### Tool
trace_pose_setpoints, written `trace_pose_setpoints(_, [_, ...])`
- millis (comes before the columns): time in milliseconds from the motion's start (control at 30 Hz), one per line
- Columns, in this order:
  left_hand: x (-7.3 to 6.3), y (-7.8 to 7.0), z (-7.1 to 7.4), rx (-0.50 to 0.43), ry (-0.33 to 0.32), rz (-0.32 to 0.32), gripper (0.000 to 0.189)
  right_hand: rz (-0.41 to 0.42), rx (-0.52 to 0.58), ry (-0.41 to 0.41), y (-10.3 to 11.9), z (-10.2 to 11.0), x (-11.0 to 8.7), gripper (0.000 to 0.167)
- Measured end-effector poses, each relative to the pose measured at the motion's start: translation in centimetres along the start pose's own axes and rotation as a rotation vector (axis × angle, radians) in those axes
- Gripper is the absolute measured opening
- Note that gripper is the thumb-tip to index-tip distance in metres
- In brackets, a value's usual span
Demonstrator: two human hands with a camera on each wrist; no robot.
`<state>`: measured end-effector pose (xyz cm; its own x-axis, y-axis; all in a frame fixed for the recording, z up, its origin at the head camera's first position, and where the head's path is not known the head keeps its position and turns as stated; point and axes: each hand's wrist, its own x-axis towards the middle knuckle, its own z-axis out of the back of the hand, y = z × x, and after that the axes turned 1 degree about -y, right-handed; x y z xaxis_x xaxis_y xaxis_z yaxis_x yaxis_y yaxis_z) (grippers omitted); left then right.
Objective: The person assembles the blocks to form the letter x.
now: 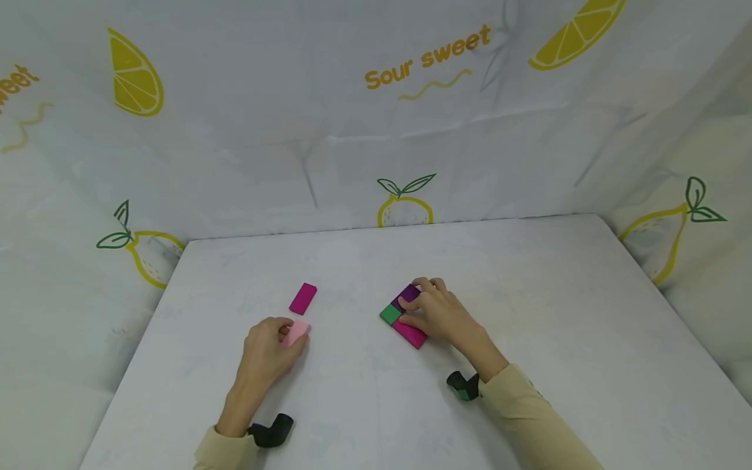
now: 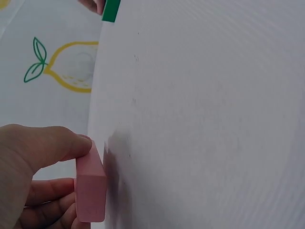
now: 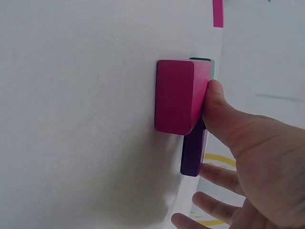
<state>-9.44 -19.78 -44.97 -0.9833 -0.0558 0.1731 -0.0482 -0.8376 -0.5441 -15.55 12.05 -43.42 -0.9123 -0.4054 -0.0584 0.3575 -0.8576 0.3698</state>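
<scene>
My left hand [image 1: 264, 349] pinches a light pink block [image 1: 296, 331] between thumb and fingers; in the left wrist view, the pink block [image 2: 91, 191] stands tilted up. My right hand [image 1: 443, 313] bends over a group of blocks lying together: a purple block [image 1: 405, 295], a green block [image 1: 390, 314] and a magenta block [image 1: 410, 333]. Its thumb and fingertips hold the purple block, and the thumb also lies beside the magenta one. In the right wrist view, the magenta block [image 3: 176, 98] partly hides the green block [image 3: 212, 69].
A loose magenta block [image 1: 303, 298] lies on the white table [image 1: 352, 405] just beyond my left hand. A lemon-printed white cloth [image 1: 264, 130] hangs behind the table and at its sides. Black wrist mounts [image 1: 272, 431] stick out near both sleeves.
</scene>
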Motion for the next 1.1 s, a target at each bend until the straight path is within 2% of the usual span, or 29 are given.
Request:
trace_pose_setpoints(200, [0.0,-1.3,-1.0,-0.019,0.015,-0.032,0.03,-0.007,-0.005,0.003,0.0,0.1,0.0,0.035])
trace_pose_setpoints(467, [0.1,-3.1,-2.7,-0.043,-0.002,-0.119,0.025,-0.015,-0.001,0.0,0.2,0.1,0.0,0.036])
trace_pose_setpoints(800, [0.2,-5.6,-4.2,-0.084,0.011,-0.204,0.024,-0.013,-0.018,-0.006,0.2,-0.1,0.0,0.036])
trace_pose_setpoints(1100, [0.6,-7.7,-5.1,-0.108,0.06,-0.205,0.026,-0.025,-0.029,-0.012,0.2,-0.2,0.0,0.036])
